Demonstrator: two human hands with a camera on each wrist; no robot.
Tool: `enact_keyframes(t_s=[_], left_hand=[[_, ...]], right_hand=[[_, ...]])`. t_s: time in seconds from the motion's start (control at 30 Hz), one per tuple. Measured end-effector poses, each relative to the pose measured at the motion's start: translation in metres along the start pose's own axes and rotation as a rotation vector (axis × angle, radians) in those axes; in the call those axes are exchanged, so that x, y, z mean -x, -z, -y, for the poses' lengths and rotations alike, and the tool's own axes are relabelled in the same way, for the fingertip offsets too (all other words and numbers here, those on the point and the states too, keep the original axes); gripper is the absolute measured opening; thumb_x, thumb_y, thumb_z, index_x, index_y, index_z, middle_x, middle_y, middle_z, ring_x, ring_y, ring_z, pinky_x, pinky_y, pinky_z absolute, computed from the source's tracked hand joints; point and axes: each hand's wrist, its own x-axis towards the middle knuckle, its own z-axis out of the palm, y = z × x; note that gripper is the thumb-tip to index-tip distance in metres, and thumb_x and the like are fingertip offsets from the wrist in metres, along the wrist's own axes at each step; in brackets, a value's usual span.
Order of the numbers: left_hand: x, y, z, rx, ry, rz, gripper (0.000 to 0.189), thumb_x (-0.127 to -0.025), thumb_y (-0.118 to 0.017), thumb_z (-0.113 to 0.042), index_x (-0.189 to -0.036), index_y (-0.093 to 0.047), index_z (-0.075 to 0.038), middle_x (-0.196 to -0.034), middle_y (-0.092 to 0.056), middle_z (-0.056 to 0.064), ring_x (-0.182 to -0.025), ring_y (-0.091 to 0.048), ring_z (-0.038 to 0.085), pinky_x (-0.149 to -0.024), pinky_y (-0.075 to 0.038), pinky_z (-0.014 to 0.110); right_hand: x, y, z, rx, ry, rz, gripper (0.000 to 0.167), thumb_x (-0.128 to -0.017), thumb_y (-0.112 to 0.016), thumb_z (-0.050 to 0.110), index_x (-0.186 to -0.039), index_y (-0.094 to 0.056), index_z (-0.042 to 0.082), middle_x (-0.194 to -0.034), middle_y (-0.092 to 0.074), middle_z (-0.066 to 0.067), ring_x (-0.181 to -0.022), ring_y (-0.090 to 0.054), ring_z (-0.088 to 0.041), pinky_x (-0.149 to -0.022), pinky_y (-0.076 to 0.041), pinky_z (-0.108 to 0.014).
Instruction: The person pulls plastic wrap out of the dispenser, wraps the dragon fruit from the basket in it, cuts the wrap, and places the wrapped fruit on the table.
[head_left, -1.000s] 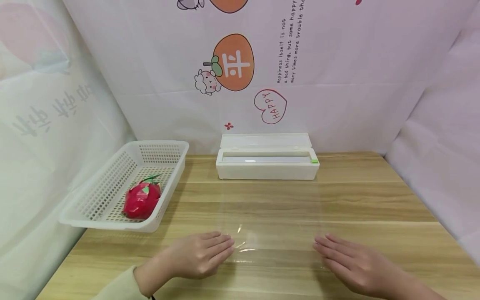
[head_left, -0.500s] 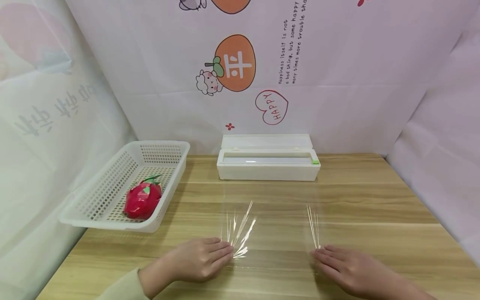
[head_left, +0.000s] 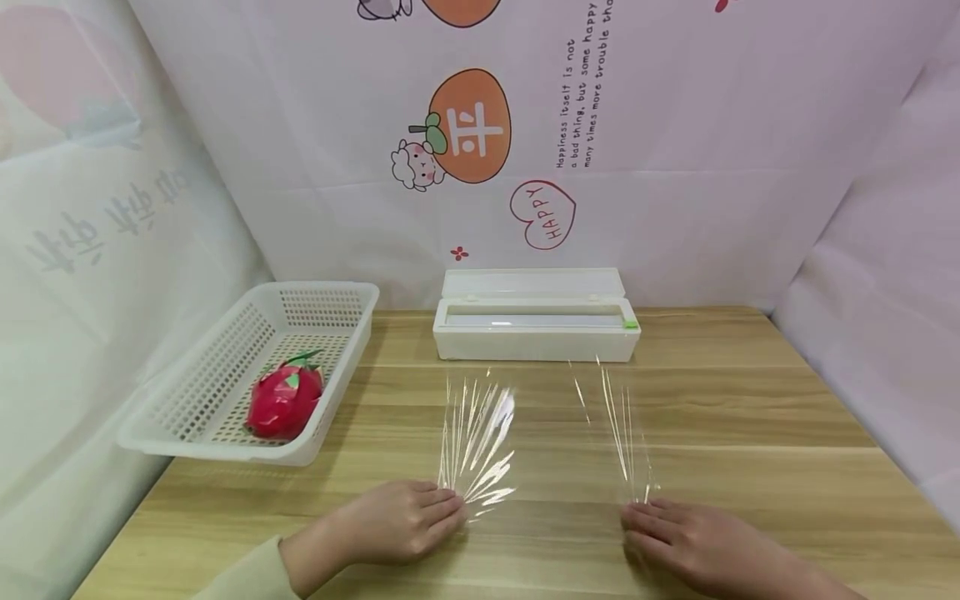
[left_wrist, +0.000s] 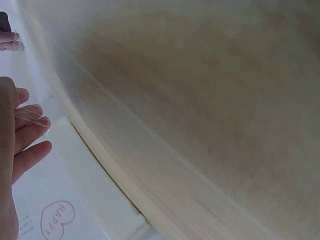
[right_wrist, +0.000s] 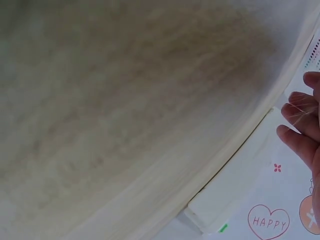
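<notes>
A clear sheet of cling film [head_left: 491,442] stretches from a white cling film dispenser [head_left: 536,343] toward me. My left hand [head_left: 408,523] pinches its near left corner, and creases fan out from the fingertips. At the near right corner my right hand [head_left: 678,542] pinches the film, with thin bright folds running back toward the box. The left wrist view has the left hand [left_wrist: 22,132] at its left edge, film caught at the fingers. Likewise, film crosses the fingers of the right hand [right_wrist: 305,117] in the right wrist view. The dispenser's lid [head_left: 534,283] stands raised.
On the left, a white perforated basket [head_left: 176,450] holds a red dragon fruit [head_left: 285,402]. Printed white cloth [head_left: 675,225] hangs behind the wooden table [head_left: 750,417] and along both sides. A small green piece [head_left: 630,324] sits at the dispenser's right end.
Both hands have drawn slightly toward me, the right also a little inward. The film, nearly smooth a second ago, now shows long taut creases at both corners.
</notes>
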Motion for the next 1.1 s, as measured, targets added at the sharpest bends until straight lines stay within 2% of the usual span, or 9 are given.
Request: enact_keyframes(t_s=[0.2, 0.3, 0.53, 0.63, 0.73, 0.83, 0.93, 1.03, 1.1], left_hand=[[0.0001, -0.001, -0.0054, 0.001, 0.006, 0.089, 0.032, -0.096, -0.043, -0.016, -0.115, -0.069, -0.01, -0.109, -0.071, 0.003, -0.097, -0.068, 0.013, -0.081, -0.054, 0.025], [-0.0005, -0.0019, -0.007, 0.002, 0.012, 0.113, 0.031, -0.094, -0.047, -0.017, -0.115, -0.069, -0.011, -0.109, -0.071, 0.001, -0.096, -0.068, 0.012, -0.078, -0.055, 0.023], [-0.002, -0.0025, -0.0091, 0.005, 0.024, 0.178, 0.029, -0.093, -0.053, -0.019, -0.117, -0.069, -0.014, -0.11, -0.07, 0.0, -0.095, -0.067, 0.01, -0.074, -0.054, 0.019], [-0.0021, -0.0027, -0.0092, -0.004, 0.028, 0.201, 0.028, -0.092, -0.054, -0.02, -0.117, -0.068, -0.015, -0.11, -0.07, -0.001, -0.095, -0.067, 0.009, -0.071, -0.053, 0.018], [-0.002, -0.0029, -0.0088, -0.009, 0.029, 0.202, 0.027, -0.092, -0.056, -0.021, -0.115, -0.069, -0.015, -0.109, -0.07, -0.002, -0.093, -0.067, 0.007, -0.067, -0.052, 0.017], [-0.0017, -0.0032, -0.0086, -0.006, 0.025, 0.185, 0.025, -0.09, -0.058, -0.021, -0.112, -0.07, -0.016, -0.104, -0.07, -0.004, -0.087, -0.067, 0.005, -0.063, -0.051, 0.017], [-0.0015, -0.0034, -0.0085, 0.001, 0.022, 0.176, 0.023, -0.09, -0.059, -0.021, -0.109, -0.071, -0.018, -0.101, -0.069, -0.005, -0.086, -0.066, 0.004, -0.062, -0.051, 0.017], [-0.0017, -0.0037, -0.0087, 0.012, 0.027, 0.182, 0.023, -0.09, -0.059, -0.022, -0.109, -0.07, -0.017, -0.099, -0.068, -0.005, -0.085, -0.066, 0.004, -0.062, -0.051, 0.017], [-0.0019, -0.0043, -0.0089, 0.028, 0.035, 0.18, 0.023, -0.09, -0.059, -0.022, -0.109, -0.07, -0.017, -0.097, -0.067, -0.006, -0.083, -0.065, 0.004, -0.061, -0.05, 0.017]], right_hand=[[0.0012, -0.0019, 0.0023, -0.013, -0.029, 0.045, 0.048, -0.108, -0.019, 0.017, -0.11, -0.067, 0.011, -0.107, -0.07, -0.008, -0.092, -0.069, -0.02, -0.071, -0.056, -0.03], [0.0022, -0.003, 0.0029, -0.027, -0.041, 0.073, 0.043, -0.107, -0.026, 0.02, -0.111, -0.067, 0.012, -0.106, -0.07, -0.008, -0.091, -0.069, -0.019, -0.07, -0.056, -0.028], [0.003, -0.0042, 0.0038, -0.025, -0.059, 0.099, 0.032, -0.095, -0.04, 0.015, -0.111, -0.067, 0.013, -0.106, -0.07, -0.006, -0.093, -0.069, -0.017, -0.07, -0.056, -0.027], [0.0034, -0.004, 0.0048, -0.035, -0.071, 0.113, 0.027, -0.093, -0.05, 0.026, -0.111, -0.066, 0.014, -0.107, -0.069, -0.005, -0.094, -0.069, -0.018, -0.068, -0.056, -0.027], [0.0041, -0.0033, 0.006, -0.06, -0.098, 0.126, 0.042, -0.092, -0.055, 0.049, -0.112, -0.067, 0.014, -0.109, -0.069, -0.005, -0.095, -0.068, -0.019, -0.066, -0.056, -0.027], [0.0038, -0.0035, 0.0066, -0.095, -0.116, 0.118, 0.047, -0.094, -0.051, 0.055, -0.112, -0.067, 0.014, -0.109, -0.068, -0.003, -0.096, -0.067, -0.018, -0.068, -0.056, -0.028], [0.0021, -0.0046, 0.0064, -0.12, -0.127, 0.086, 0.036, -0.105, -0.039, 0.038, -0.109, -0.066, 0.015, -0.108, -0.066, 0.0, -0.096, -0.066, -0.016, -0.07, -0.055, -0.027], [0.0005, -0.0051, 0.006, -0.137, -0.135, 0.054, 0.042, -0.107, -0.024, 0.023, -0.106, -0.066, 0.015, -0.106, -0.065, 0.001, -0.096, -0.065, -0.016, -0.07, -0.055, -0.027], [-0.0001, -0.005, 0.006, -0.146, -0.141, 0.044, 0.045, -0.107, -0.023, 0.023, -0.105, -0.067, 0.015, -0.106, -0.065, 0.0, -0.096, -0.065, -0.016, -0.07, -0.055, -0.027]])
